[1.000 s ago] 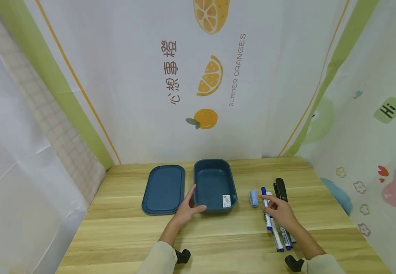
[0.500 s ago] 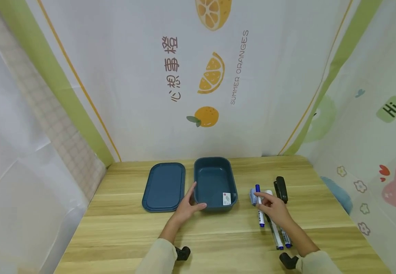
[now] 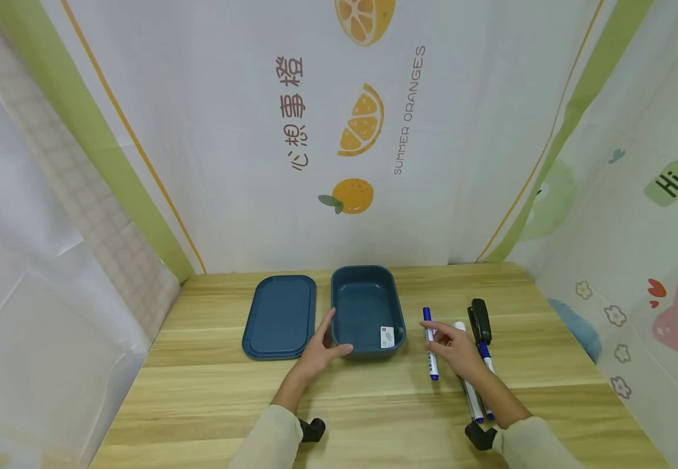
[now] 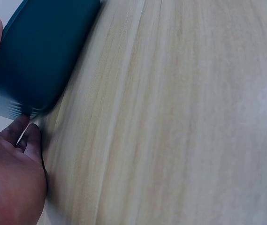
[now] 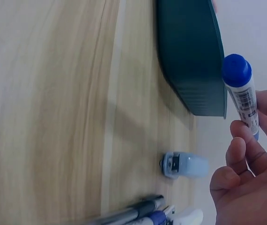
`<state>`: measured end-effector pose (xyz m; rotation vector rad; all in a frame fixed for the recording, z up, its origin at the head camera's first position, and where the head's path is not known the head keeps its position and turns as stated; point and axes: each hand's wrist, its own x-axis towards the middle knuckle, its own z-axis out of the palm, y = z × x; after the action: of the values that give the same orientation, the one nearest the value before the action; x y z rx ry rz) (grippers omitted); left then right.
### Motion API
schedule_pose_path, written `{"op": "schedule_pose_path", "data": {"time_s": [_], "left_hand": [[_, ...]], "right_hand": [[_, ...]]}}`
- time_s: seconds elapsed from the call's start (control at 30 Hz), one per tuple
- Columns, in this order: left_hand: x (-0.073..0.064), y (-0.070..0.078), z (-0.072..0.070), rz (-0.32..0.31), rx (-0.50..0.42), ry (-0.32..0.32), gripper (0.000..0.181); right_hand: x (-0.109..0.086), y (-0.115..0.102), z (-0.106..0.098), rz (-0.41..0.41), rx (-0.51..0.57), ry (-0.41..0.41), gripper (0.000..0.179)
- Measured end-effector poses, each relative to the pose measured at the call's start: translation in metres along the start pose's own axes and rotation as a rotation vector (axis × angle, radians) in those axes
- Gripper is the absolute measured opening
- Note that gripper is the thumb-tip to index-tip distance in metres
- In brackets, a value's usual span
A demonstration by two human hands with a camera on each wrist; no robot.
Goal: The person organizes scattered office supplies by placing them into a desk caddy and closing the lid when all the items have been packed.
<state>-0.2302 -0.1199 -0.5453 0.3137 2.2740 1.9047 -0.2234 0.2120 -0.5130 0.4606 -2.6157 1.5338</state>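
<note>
My right hand pinches a whiteboard marker with a white barrel and blue ends. It holds the marker above the table, right of a dark blue plastic box. The right wrist view shows the marker between thumb and fingers, apart from the box wall. My left hand rests with spread thumb and fingers at the box's near left corner. In the left wrist view its fingers touch the box's lower outside wall. Inside the box is a white label.
The matching blue lid lies left of the box. A black stapler and several pens, including a blue-capped marker, lie to the right, partly under my right arm. A small light blue stapler stands between box and pens.
My right hand has taken the blue-ended marker from beside the other pens and carried it left toward the box. The left hand has stayed at the box.
</note>
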Motion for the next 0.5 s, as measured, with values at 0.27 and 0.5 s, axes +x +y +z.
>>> {"op": "schedule_pose_path", "data": {"time_s": [0.27, 0.5], "left_hand": [[-0.005, 0.02, -0.002, -0.008, -0.034, -0.022, 0.094], [-0.014, 0.035, -0.003, -0.02, -0.015, -0.042, 0.091]], "right_hand": [[0.009, -0.008, 0.005, -0.041, -0.031, -0.004, 0.039], [0.015, -0.014, 0.012, -0.033, -0.005, -0.02, 0.039]]}}
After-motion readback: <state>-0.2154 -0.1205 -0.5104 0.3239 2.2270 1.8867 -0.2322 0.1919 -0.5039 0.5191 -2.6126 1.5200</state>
